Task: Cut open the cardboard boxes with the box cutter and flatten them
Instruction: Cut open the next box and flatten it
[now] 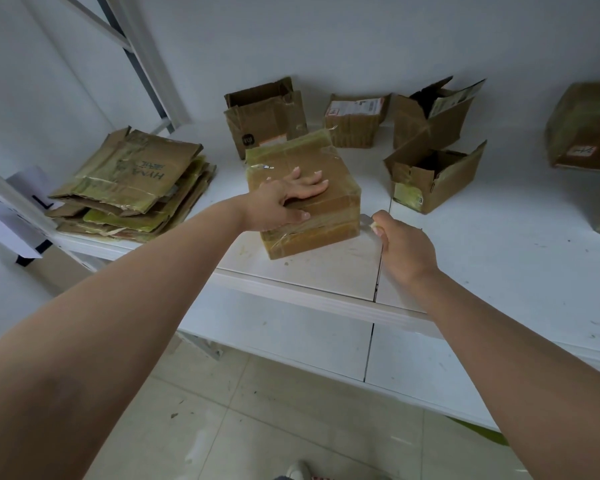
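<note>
A sealed cardboard box (329,216) wrapped in clear tape sits on the white shelf (499,265) near its front edge. My left hand (284,199) lies flat on the box's top, fingers spread, thumb down over the near side. My right hand (402,244) grips the box cutter (367,222); its short metal tip shows just at the box's right near corner. Most of the cutter is hidden inside my fist.
A stack of flattened boxes (132,188) lies at the shelf's left end. Behind stand an opened box (264,116), a labelled box (355,121) and two opened boxes (433,157). Another taped box (586,129) sits far right. A lower shelf and tiled floor lie below.
</note>
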Demonstrator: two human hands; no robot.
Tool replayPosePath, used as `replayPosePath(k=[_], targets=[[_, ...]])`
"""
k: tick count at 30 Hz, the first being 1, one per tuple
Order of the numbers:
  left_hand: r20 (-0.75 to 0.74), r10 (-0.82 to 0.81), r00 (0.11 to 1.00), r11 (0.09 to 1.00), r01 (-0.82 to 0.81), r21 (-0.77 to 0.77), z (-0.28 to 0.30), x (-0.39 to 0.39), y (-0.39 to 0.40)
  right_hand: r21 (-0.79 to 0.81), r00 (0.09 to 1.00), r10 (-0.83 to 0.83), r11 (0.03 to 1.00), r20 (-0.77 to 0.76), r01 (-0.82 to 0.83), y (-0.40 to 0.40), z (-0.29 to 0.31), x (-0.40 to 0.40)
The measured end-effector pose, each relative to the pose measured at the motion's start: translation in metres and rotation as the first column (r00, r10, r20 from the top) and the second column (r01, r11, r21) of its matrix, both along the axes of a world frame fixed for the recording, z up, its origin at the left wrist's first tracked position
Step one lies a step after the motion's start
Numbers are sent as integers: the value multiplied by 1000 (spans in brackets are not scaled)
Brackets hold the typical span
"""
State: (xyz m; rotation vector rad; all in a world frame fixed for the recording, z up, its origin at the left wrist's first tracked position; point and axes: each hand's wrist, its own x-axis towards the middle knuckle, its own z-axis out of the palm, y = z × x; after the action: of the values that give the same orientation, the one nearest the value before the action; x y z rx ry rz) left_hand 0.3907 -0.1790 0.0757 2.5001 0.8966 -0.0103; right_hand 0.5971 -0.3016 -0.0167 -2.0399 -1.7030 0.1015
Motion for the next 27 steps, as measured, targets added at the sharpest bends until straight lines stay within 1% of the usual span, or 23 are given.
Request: replayPosePath(k=[3, 9, 12, 14, 16, 17, 18, 19, 20, 21, 22, 23, 25, 26, 27], targets=[[5, 7, 1000, 1000, -7, 2, 0, -1, 0, -6, 997, -14, 1000, 70, 14, -2, -1, -1], [-6, 9, 1000, 1000, -9, 14, -1, -1, -2, -65, 993, -42, 997, 114, 49, -8, 2, -4], [3, 65, 998, 997, -65, 33, -1, -1, -4, -111, 984, -39, 992, 175, 60, -12, 3, -5], [-5, 174, 985, 980, -172, 102, -3, 5, -7, -88, 991, -74, 993, 108, 84, -14, 3, -3], [-26, 328, 944, 930, -318, 183, -5, 21, -11, -34, 995, -98, 995, -24, 97, -14, 4, -4], [-1, 410, 912, 896, -403, 184, -4, 31, -15, -11, 993, -96, 995, -69, 95, -14, 5, -5], [78, 489, 869, 862, -495, 111, -2, 40, -17, 2, 992, -86, 996, -97, 86, -12, 6, -6], [202, 566, 799, 822, -565, -69, 1, 46, -16, 7, 992, -75, 997, -104, 76, -11, 7, -9], [319, 636, 703, 771, -561, -302, 7, 50, -18, 7, 994, -64, 998, -93, 65, -11, 9, -11], [394, 693, 604, 712, -490, -502, 12, 51, -20, 7, 996, -52, 999, -71, 52, -10, 10, -14], [432, 713, 552, 687, -424, -591, 16, 48, -21, 13, 998, -38, 999, -43, 39, -10, 10, -16], [462, 673, 577, 726, -397, -562, 20, 43, -22, 20, 1000, -29, 999, -13, 29, -10, 10, -19], [462, 520, 718, 849, -378, -369, 18, 27, -22, 38, 999, -16, 999, 34, 15, -11, 10, -25], [418, 447, 791, 894, -370, -255, 14, 18, -20, 45, 999, -7, 999, 43, 5, -11, 9, -28], [334, 373, 865, 928, -344, -144, 8, 8, -17, 48, 999, 6, 999, 45, -8, -13, 8, -32]])
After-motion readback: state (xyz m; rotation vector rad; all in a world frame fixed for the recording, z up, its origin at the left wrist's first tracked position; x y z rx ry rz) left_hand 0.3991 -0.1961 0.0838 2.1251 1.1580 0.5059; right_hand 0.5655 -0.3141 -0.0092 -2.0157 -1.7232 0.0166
